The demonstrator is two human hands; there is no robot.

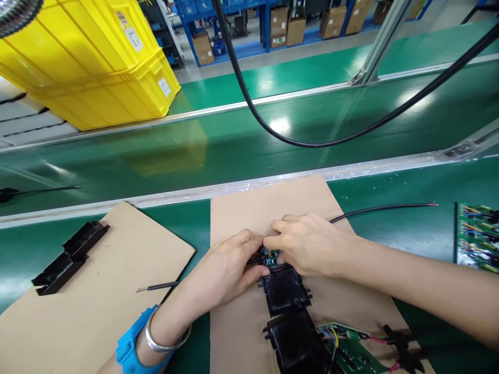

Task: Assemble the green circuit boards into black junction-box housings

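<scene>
Between both hands sits a small green circuit board (272, 256), partly hidden by fingers. My left hand (236, 265) pinches it from the left, thumb along its near edge. From the right, my right hand (307, 244) has its fingers closed around the board's far and right sides. Directly below lies a black plastic housing (286, 292), and nearer to me a second black housing (294, 337). A black cable (385, 209) with a red tip emerges beyond my right hand. Another black cable end (159, 285) with bare wire shows left of my left forearm.
Brown cardboard sheets (241, 218) cover parts of the green bench. Two black housings (72, 257) lie at left. Wired green circuit boards (356, 356) are at lower right, more boards (477, 236) at far right. Yellow crates (117, 88) stand beyond; a thick black cable (312, 144) hangs overhead.
</scene>
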